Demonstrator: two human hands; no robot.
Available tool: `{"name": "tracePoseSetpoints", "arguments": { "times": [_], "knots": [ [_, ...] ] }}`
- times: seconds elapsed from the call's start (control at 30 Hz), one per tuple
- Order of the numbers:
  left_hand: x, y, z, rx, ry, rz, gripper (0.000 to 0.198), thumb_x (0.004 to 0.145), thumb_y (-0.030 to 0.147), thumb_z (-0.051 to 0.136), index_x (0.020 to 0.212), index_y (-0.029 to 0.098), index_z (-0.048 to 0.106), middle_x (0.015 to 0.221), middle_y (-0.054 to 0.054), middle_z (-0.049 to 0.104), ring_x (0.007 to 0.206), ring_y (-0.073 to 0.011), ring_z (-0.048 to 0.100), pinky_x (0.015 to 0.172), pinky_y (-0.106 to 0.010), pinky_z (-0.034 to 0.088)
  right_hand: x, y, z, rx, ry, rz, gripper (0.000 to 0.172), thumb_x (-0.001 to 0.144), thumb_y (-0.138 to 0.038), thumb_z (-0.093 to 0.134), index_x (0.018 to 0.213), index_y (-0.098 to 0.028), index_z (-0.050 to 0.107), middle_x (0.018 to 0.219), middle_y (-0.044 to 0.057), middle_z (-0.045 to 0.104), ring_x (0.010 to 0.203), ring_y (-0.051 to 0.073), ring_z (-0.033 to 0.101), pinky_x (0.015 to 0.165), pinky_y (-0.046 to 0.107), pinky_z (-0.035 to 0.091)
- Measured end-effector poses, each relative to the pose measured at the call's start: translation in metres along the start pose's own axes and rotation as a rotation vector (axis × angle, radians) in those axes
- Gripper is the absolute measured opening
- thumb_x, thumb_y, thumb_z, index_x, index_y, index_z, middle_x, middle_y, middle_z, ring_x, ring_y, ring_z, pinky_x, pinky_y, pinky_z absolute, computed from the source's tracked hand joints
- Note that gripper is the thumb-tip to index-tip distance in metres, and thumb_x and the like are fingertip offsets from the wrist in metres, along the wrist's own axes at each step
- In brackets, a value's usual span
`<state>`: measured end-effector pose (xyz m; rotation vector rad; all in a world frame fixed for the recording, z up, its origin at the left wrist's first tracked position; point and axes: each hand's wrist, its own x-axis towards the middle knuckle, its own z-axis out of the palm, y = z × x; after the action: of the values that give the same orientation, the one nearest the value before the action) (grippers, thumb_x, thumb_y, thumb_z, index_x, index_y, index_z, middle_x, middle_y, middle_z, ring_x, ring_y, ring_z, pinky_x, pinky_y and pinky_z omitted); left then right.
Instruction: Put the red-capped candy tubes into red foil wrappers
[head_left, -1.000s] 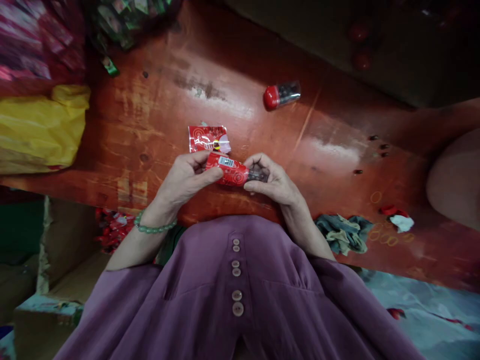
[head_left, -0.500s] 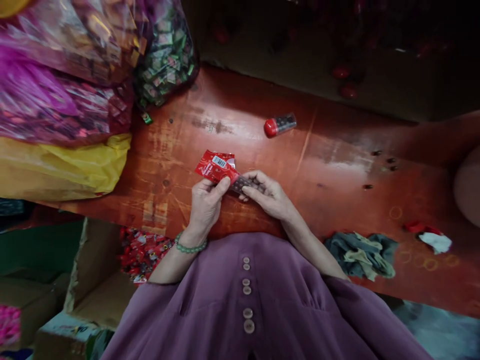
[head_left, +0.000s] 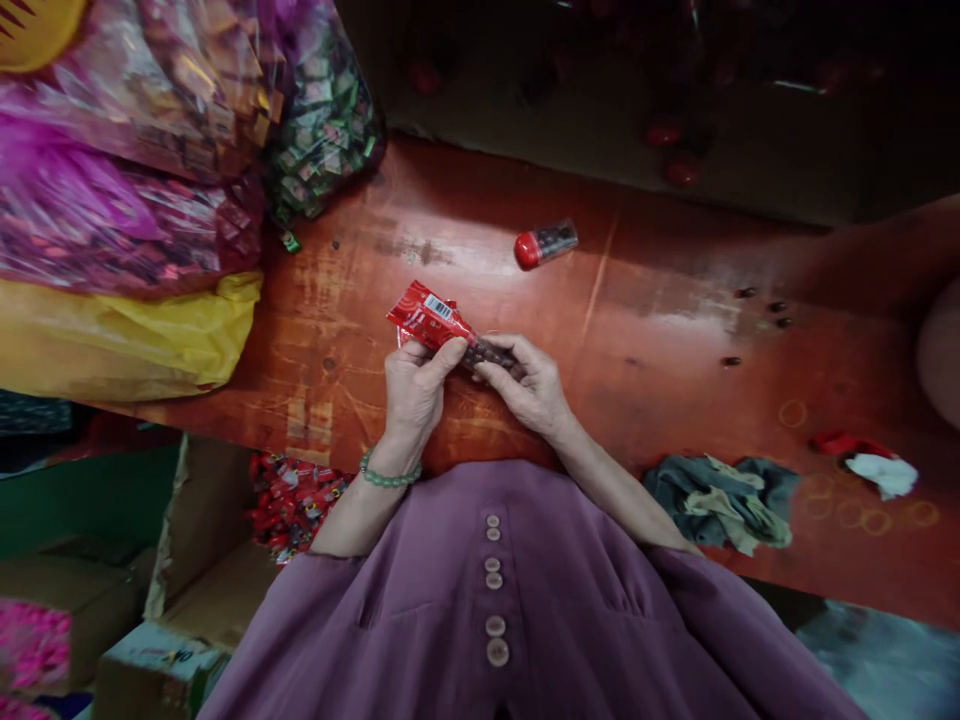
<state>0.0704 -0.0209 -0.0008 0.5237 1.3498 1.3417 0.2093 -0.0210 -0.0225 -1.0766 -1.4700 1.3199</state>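
Note:
Over the reddish table I hold a red printed packet [head_left: 429, 312] with a barcode; dark round beads [head_left: 487, 353] fill its clear lower part. My left hand [head_left: 420, 385] pinches the packet's red section between thumb and fingers. Around the clear end with the beads, my right hand [head_left: 529, 385] is closed, thumb pressed on it. Its fingers partly hide the beads. Beyond my hands a small clear tube with a red rounded cap [head_left: 546, 244] lies on its side, dark beads inside it.
Large plastic bags [head_left: 187, 200] of small wrapped packets are piled at the left. A crumpled grey-green cloth [head_left: 724, 500] lies near the table's right front edge, and several loose beads [head_left: 778, 308] lie beyond it. Below left is a cardboard box [head_left: 210, 590] with red packets [head_left: 296, 500].
The packet has turned slightly in my hands, its red end rising and folding narrower. My fingers have closed further around the beaded part. The whole view has shifted a little.

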Motion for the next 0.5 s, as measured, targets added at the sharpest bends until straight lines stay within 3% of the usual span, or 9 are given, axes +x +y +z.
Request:
{"name": "tracePoseSetpoints", "arguments": {
  "times": [0.13, 0.23, 0.37, 0.5],
  "knots": [
    [0.000, 0.003, 0.003, 0.012, -0.105, -0.016, 0.038, 0.054, 0.047, 0.090, 0.077, 0.020, 0.075, 0.083, -0.003, 0.077, 0.090, -0.0205, 0.072, 0.087, -0.033, 0.055, 0.002, 0.000, -0.003, -0.050, 0.071, -0.089, 0.019, 0.090, -0.030, 0.064, 0.106, -0.021, 0.063, 0.098, 0.005, 0.068, 0.089, 0.016, 0.065, 0.086, 0.034, 0.053],
    [0.001, 0.008, 0.002, 0.011, -0.239, -0.020, 0.038, 0.060, 0.048, 0.087, 0.083, 0.020, 0.076, 0.092, -0.007, 0.078, 0.100, -0.0241, 0.072, 0.088, -0.035, 0.056, 0.006, -0.001, -0.005, 0.173, 0.017, 0.011, 0.022, 0.088, -0.037, 0.067, 0.103, -0.021, 0.060, 0.090, 0.002, 0.068, 0.078, 0.013, 0.065, 0.075, 0.029, 0.055],
    [0.001, 0.013, 0.004, 0.026, -0.303, -0.009, 0.036, 0.063, 0.047, 0.087, 0.078, 0.018, 0.075, 0.091, -0.008, 0.078, 0.096, -0.0247, 0.073, 0.083, -0.034, 0.058, 0.011, 0.002, -0.004, 0.481, -0.098, 0.189, 0.038, 0.079, -0.049, 0.074, 0.098, -0.021, 0.057, 0.077, -0.004, 0.064, 0.062, 0.009, 0.064, 0.057, 0.021, 0.053],
    [0.002, 0.012, 0.006, 0.016, -0.281, 0.042, 0.034, 0.062, 0.044, 0.087, 0.076, 0.016, 0.075, 0.083, -0.006, 0.077, 0.086, -0.0209, 0.073, 0.083, -0.032, 0.057, 0.012, 0.007, 0.001, 0.473, -0.013, 0.122, 0.040, 0.076, -0.051, 0.076, 0.096, -0.021, 0.059, 0.084, -0.003, 0.065, 0.070, 0.009, 0.065, 0.068, 0.023, 0.056]
  ]
}}
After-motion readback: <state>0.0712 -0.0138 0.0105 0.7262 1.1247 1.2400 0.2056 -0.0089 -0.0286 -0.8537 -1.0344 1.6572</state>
